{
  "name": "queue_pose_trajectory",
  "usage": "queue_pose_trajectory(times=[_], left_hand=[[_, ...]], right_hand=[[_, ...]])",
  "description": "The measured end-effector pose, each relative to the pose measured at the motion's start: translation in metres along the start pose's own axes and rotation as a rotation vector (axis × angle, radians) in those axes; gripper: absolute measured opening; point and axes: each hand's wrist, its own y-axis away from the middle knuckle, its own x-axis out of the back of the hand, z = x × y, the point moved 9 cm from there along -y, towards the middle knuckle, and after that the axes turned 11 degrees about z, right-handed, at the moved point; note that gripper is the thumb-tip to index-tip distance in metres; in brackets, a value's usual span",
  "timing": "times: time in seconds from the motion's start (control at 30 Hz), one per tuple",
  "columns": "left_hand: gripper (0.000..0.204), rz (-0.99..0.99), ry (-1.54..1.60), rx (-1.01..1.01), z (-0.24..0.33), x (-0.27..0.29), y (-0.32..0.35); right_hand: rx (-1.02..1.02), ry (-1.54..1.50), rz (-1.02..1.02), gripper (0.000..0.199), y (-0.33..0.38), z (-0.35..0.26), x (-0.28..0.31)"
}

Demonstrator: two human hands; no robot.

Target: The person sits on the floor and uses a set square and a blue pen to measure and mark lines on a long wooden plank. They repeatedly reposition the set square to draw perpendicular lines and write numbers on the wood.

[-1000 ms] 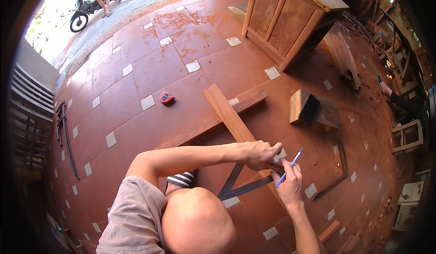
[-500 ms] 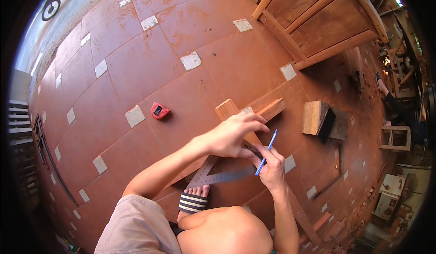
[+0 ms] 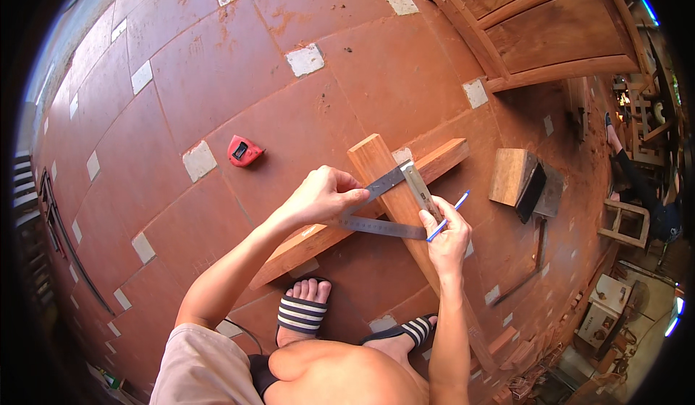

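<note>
A metal triangular set square (image 3: 417, 190) lies across a long wooden board (image 3: 375, 157), its thick stock along the board's right edge. My left hand (image 3: 322, 196) is closed, pinching the far corner where the two ruled blades meet. With my right hand (image 3: 450, 243) I grip the lower end of the stock, and a blue pen (image 3: 462, 200) is tucked in the same fingers, pointing up and right. Beneath the board a second wooden beam (image 3: 304, 248) crosses at an angle, partly hidden by my left hand and the square.
On the tiled floor a red tape measure (image 3: 244, 152) sits to the left. A wooden block (image 3: 510, 175) with a dark face stands to the right. Panelled wooden furniture (image 3: 565, 36) is at the far right. My sandalled feet (image 3: 302, 309) are near the beams.
The square has come up from near my foot onto the board. My left hand has moved left to its blade corner, and my right hand has shifted slightly right and down to the stock.
</note>
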Motion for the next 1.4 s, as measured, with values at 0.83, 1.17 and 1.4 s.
queue_pose_trajectory(times=[0.83,1.17,1.4], left_hand=[[0.030,-0.102,0.303,0.150,0.001,-0.031,-0.007],[0.029,-0.104,0.334,0.178,-0.004,-0.032,-0.009],[0.030,-0.125,0.341,0.174,-0.009,-0.035,-0.011]], right_hand=[[-0.166,-0.115,-0.041,0.035,-0.001,0.022,-0.006],[-0.194,-0.183,-0.043,0.036,-0.002,0.025,-0.006],[-0.097,-0.108,0.037,0.035,-0.029,-0.024,0.006]])
